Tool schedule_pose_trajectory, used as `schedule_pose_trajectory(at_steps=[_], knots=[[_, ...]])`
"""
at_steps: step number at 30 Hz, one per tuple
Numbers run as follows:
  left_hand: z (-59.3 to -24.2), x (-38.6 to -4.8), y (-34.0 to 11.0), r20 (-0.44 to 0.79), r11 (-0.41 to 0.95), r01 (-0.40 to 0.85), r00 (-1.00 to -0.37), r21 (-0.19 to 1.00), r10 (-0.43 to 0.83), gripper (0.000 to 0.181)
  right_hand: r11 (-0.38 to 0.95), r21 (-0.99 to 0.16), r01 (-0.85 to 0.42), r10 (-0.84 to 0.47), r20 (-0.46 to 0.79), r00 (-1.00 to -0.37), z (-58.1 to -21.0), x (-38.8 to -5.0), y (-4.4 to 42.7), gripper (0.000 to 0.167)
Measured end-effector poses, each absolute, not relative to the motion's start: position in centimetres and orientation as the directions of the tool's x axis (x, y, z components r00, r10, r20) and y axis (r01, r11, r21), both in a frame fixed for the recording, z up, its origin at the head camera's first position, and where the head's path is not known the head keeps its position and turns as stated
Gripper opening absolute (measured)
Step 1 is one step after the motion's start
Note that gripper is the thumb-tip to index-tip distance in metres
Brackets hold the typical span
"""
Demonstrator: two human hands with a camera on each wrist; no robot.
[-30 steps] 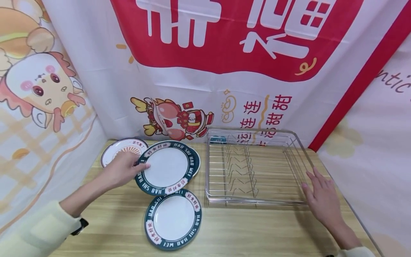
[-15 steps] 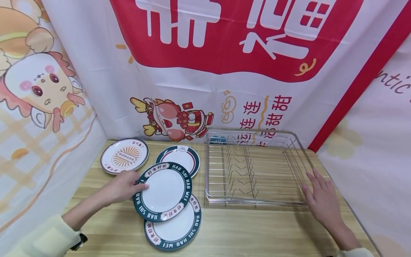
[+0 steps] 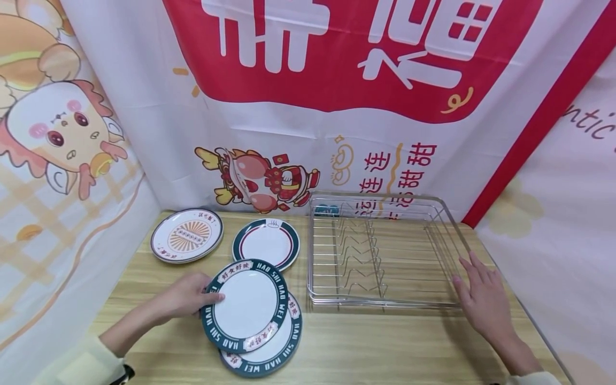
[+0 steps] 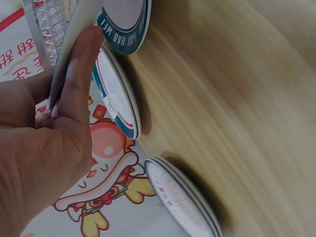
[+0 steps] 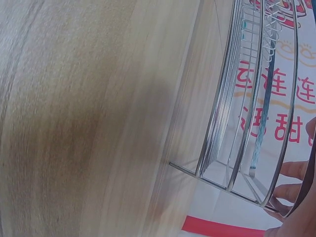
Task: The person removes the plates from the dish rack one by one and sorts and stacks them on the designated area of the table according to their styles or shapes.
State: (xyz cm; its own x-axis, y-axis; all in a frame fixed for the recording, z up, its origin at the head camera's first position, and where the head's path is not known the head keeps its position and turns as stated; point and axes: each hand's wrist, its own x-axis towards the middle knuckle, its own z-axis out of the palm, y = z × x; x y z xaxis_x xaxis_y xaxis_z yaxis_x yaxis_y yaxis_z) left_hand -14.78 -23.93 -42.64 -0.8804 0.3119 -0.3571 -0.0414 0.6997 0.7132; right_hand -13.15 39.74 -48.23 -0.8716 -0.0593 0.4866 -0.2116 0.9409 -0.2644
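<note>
My left hand pinches the left edge of a white plate with a dark green lettered rim, thumb on top. In the left wrist view this held plate appears nearly edge-on. Beneath it a matching green-rimmed plate lies on the table, partly covered. Whether the two touch I cannot tell. On the right, my right hand holds the right rim of a wire dish rack. In the right wrist view, fingers curl over the rack's rim.
Behind the held plate stands another green-rimmed plate stack with a red inner line. White plates with an orange sunburst are stacked at the back left. Printed cloth hangs close behind the rack and plates. The wooden table extends in front.
My left hand has brought the held plate toward me, down over the nearer matching plate, uncovering the red-lined plate and the sunburst plates behind. The right hand and rack stay put.
</note>
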Motion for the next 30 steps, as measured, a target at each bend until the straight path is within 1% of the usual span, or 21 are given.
schedule_pose_trajectory(at_steps=[5, 13, 15, 21, 27, 30], knots=[[-43.3, -14.6, -23.7, -0.416, 0.71, -0.1, -0.864, 0.697, 0.285, 0.019, 0.943, -0.263, -0.205, -0.057, 0.479, -0.876, -48.2, -13.1, 39.8, 0.049], [-44.9, -14.1, -23.7, -0.453, 0.703, -0.133, -0.843, 0.698, 0.29, 0.017, 0.94, -0.268, -0.212, -0.063, 0.473, -0.879, -48.5, -13.2, 40.1, 0.049], [-45.3, -14.0, -23.6, -0.453, 0.707, -0.128, -0.842, 0.696, 0.294, 0.018, 0.939, -0.271, -0.213, -0.062, 0.474, -0.878, -48.5, -13.1, 40.1, 0.049], [-46.3, -13.9, -23.3, -0.461, 0.767, -0.108, -0.848, 0.633, 0.261, 0.023, 0.938, -0.273, -0.214, -0.059, 0.482, -0.874, -48.4, -13.1, 40.0, 0.049], [-46.4, -13.5, -22.8, -0.45, 0.815, -0.042, -0.849, 0.578, 0.276, 0.032, 0.94, -0.272, -0.207, -0.054, 0.48, -0.876, -48.2, -13.1, 39.8, 0.048], [-46.3, -13.2, -22.5, -0.462, 0.838, -0.049, -0.851, 0.543, 0.25, 0.034, 0.939, -0.272, -0.21, -0.056, 0.482, -0.874, -48.1, -13.1, 39.7, 0.048]])
